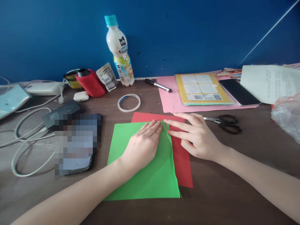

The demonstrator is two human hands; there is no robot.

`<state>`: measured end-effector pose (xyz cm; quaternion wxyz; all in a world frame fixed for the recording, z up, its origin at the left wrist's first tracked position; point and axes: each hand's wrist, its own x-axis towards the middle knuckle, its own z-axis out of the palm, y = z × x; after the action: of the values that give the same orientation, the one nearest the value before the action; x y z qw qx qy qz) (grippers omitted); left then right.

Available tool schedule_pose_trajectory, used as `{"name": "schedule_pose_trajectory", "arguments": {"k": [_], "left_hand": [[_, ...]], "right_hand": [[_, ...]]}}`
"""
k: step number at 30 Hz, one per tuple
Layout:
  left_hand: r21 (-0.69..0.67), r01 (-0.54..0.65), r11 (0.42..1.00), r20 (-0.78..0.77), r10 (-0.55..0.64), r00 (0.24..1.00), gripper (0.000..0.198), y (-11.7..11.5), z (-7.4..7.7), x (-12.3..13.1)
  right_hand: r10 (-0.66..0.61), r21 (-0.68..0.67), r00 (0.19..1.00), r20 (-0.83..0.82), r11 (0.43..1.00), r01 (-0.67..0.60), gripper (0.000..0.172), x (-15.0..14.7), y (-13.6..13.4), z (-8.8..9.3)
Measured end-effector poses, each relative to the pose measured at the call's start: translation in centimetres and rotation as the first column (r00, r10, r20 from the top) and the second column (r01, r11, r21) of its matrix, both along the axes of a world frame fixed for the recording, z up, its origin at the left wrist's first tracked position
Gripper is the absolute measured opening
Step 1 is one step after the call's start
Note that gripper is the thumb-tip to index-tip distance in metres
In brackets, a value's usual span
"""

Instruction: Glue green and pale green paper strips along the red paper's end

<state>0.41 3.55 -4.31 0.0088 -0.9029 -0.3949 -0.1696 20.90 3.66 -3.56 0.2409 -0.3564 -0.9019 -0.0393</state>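
Note:
A green sheet of paper (140, 184) lies on the table, partly over a red sheet (182, 162). My left hand (144, 142) rests flat on the green sheet, fingers stretched toward its top right corner. Beside it, my right hand (195, 134) has its fingers spread, with the fingertips at the green sheet's right edge and over the red paper. A narrow bit of that green edge is raised or folded near the right fingertips. Black-handled scissors (226, 122) lie just beyond my right hand, their blade tips hidden behind it.
A tape roll (128, 103), a marker (158, 85) and a bottle (122, 56) stand or lie toward the blue wall. To the left are a phone (81, 142), cables and a black adapter (62, 114). Pink paper (167, 100) under a yellow pack (203, 89) lies at the back right.

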Motion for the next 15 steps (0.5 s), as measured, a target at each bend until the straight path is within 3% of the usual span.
{"name": "schedule_pose_trajectory", "arguments": {"k": [15], "left_hand": [[0.015, -0.053, 0.998, -0.024, 0.053, 0.998, 0.036, 0.41, -0.07, -0.35]], "right_hand": [[-0.005, -0.005, 1.0, 0.009, 1.0, 0.006, 0.042, 0.29, -0.18, -0.04]]}}
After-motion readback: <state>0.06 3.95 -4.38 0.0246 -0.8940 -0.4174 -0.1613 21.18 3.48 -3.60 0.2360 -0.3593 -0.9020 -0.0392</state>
